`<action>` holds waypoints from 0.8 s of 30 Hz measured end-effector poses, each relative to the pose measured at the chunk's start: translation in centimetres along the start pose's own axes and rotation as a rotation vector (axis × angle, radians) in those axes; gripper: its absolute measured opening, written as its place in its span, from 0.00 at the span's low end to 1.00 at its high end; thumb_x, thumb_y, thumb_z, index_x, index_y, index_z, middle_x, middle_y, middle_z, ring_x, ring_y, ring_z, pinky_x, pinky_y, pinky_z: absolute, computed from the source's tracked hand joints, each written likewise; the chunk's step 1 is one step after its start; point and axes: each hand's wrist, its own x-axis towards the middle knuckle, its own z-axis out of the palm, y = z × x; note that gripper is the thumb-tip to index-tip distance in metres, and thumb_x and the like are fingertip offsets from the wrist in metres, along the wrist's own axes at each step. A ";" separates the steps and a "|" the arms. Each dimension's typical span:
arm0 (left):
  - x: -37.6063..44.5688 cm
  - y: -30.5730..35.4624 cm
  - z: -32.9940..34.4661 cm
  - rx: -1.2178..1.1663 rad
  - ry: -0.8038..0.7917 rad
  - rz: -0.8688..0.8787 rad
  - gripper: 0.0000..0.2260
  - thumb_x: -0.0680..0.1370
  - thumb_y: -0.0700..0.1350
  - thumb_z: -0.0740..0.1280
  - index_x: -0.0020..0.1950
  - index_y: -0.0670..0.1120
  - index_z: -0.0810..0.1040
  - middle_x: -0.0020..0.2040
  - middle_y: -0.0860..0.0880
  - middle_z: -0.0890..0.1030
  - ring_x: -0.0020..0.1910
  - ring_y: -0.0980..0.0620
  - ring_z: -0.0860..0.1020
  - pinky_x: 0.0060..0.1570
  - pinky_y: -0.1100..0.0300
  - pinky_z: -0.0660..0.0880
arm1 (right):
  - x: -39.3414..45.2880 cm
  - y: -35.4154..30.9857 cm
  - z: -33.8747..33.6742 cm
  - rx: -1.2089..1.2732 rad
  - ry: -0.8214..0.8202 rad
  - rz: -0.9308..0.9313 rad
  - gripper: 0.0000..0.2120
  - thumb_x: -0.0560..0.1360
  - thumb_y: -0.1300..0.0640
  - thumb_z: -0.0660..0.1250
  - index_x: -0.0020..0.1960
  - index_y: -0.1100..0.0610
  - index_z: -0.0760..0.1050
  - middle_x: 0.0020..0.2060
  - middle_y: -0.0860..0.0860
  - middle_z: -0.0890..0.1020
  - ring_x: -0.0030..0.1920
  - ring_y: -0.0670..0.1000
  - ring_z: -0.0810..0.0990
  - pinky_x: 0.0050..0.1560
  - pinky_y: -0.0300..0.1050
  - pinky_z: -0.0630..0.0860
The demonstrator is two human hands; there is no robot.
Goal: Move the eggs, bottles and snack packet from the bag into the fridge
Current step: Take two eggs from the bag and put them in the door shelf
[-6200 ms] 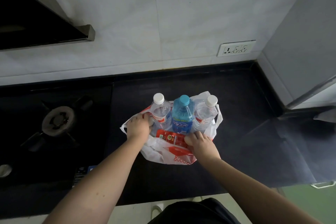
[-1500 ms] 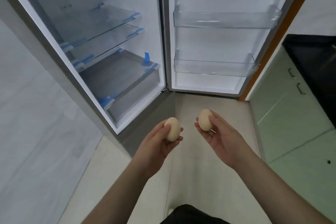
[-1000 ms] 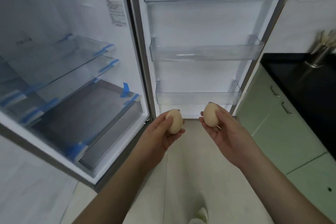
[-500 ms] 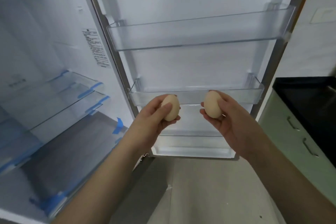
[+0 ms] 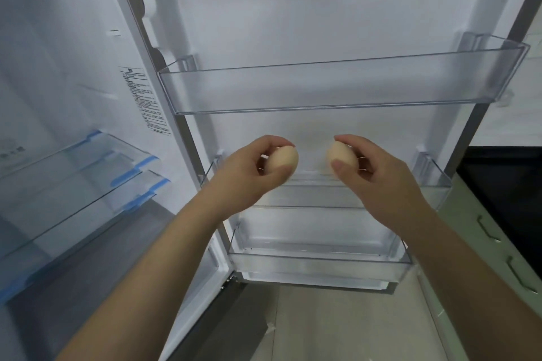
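Left egg (image 5: 282,162) pinched in left hand (image 5: 249,173), right egg (image 5: 341,158) pinched in right hand (image 5: 371,174), both held above middle door bin (image 5: 431,176) of open fridge door (image 5: 308,23), top bin (image 5: 322,88) farther up, glass shelves (image 5: 88,173) left, green cabinet (image 5: 498,243) right

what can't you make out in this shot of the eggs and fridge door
Head view only:
- Left egg: near side hidden by the left hand.
- Right egg: partly hidden by the right hand.
- Middle door bin: centre hidden by both hands.
- Label: print too small to read.
- Shelves: cut off at the left edge.
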 end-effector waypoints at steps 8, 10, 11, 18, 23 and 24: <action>4.2 -2.2 0.4 0.368 -0.212 0.166 0.18 0.76 0.47 0.70 0.65 0.53 0.74 0.59 0.53 0.78 0.53 0.53 0.75 0.55 0.59 0.73 | 3.7 1.0 0.9 -0.358 -0.218 0.051 0.19 0.76 0.47 0.67 0.66 0.45 0.73 0.55 0.45 0.80 0.48 0.44 0.77 0.43 0.28 0.68; 5.3 -2.5 0.3 0.459 -0.272 0.152 0.18 0.76 0.47 0.70 0.66 0.53 0.73 0.60 0.52 0.77 0.55 0.51 0.75 0.53 0.61 0.70 | 4.6 0.9 1.3 -0.463 -0.299 0.039 0.19 0.76 0.48 0.67 0.66 0.46 0.73 0.55 0.47 0.80 0.50 0.47 0.76 0.48 0.36 0.68; 5.8 -2.6 0.4 0.497 -0.288 0.142 0.18 0.76 0.47 0.70 0.65 0.52 0.74 0.60 0.51 0.77 0.55 0.50 0.75 0.53 0.61 0.70 | 5.0 0.8 1.4 -0.485 -0.340 0.054 0.19 0.75 0.49 0.68 0.65 0.46 0.74 0.53 0.47 0.79 0.49 0.47 0.76 0.48 0.38 0.68; 7.9 -3.3 1.3 0.608 -0.345 0.046 0.18 0.73 0.52 0.72 0.62 0.53 0.76 0.54 0.52 0.78 0.49 0.51 0.74 0.50 0.57 0.74 | 7.0 0.9 2.6 -0.532 -0.491 0.149 0.19 0.71 0.49 0.74 0.60 0.43 0.76 0.47 0.43 0.76 0.45 0.46 0.78 0.46 0.41 0.77; 9.0 -3.3 2.0 0.701 -0.404 0.076 0.19 0.72 0.54 0.73 0.60 0.48 0.78 0.53 0.50 0.79 0.49 0.49 0.75 0.48 0.58 0.73 | 8.0 1.5 3.4 -0.668 -0.510 0.114 0.21 0.68 0.48 0.77 0.59 0.47 0.77 0.49 0.47 0.79 0.47 0.49 0.77 0.48 0.43 0.75; 9.1 -3.5 2.3 0.712 -0.407 0.081 0.19 0.72 0.55 0.73 0.59 0.47 0.78 0.53 0.48 0.80 0.50 0.48 0.76 0.49 0.57 0.74 | 8.0 1.6 3.5 -0.663 -0.513 0.113 0.21 0.68 0.48 0.77 0.59 0.48 0.77 0.49 0.47 0.79 0.46 0.49 0.76 0.46 0.42 0.74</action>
